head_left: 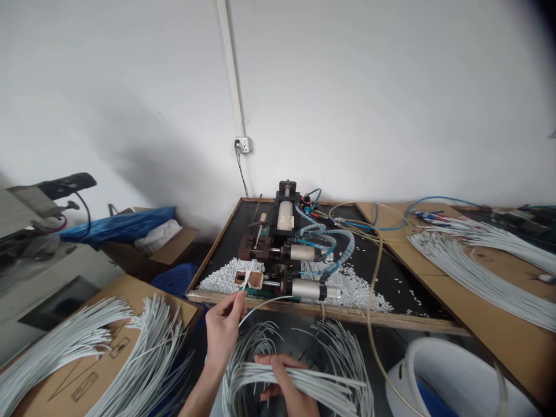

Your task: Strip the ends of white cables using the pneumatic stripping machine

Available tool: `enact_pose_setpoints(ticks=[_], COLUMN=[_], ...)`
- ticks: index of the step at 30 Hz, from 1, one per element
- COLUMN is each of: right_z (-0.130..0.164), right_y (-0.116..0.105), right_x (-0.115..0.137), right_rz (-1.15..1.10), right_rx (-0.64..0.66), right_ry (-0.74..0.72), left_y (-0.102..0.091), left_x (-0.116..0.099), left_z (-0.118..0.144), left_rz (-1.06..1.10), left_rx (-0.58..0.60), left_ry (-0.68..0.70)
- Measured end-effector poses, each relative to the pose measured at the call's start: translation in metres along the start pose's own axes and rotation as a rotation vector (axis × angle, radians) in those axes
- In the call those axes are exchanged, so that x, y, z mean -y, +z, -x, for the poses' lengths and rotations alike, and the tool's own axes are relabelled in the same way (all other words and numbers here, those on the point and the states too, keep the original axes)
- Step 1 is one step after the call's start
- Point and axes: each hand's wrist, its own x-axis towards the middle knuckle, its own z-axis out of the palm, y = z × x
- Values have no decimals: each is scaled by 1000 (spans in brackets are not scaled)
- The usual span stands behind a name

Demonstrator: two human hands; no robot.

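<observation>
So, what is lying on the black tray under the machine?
On the black tray, white pellets are heaped around the machine. Blue hoses cross it. The surface directly beneath the machine is hidden.

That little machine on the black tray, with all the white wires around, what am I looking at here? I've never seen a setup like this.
This is a single view from a camera on the worker's head, looking down at their hands. The left hand pinches a single white wire whose end points toward the small machine with metal cylinders and blue hoses. The right hand grips a bundle of white wires. White scraps litter the black tray. More wires lie on cardboard at right.
</observation>
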Motion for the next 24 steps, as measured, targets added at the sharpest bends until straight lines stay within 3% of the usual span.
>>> enact_pose_setpoints(ticks=[14, 24], right_z=[4, 2], right_y=[4, 3], right_x=[13, 5], right_rz=[0, 20], right_rx=[-7, 3], right_ry=[21, 7], left_y=[5, 2], left_x=[5, 8], left_z=[-7, -8], left_rz=[0, -17], left_rx=[-18, -13], left_ry=[29, 7])
